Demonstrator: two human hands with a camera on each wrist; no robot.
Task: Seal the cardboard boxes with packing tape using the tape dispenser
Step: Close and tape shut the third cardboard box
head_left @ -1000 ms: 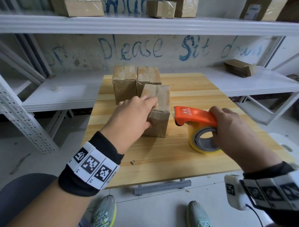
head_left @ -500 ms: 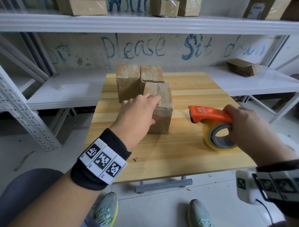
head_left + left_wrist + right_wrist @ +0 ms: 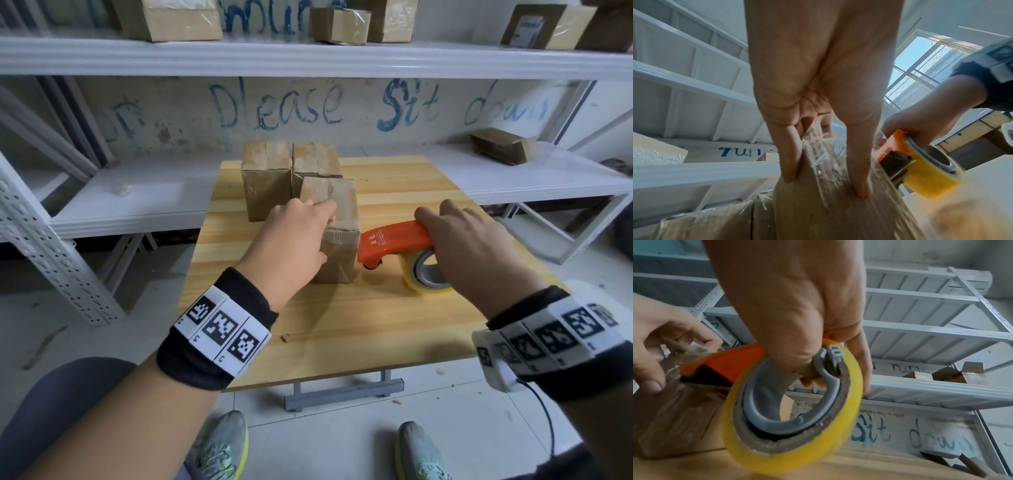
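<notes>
Nearest cardboard box [image 3: 337, 236] upright mid-table [image 3: 376, 329], just in front of two other boxes [image 3: 265, 178] at the far edge. Left hand [image 3: 291, 240] clamped over its top near corner, fingers on the glossy taped face. Right hand [image 3: 469, 246] wrapped around the tape dispenser [image 3: 394, 240], orange nose touching the box's right side. Judged: box light, walls thin and crushable, film slick. Best braced from the top edges; dispenser rigid, best held by its handle.
</notes>
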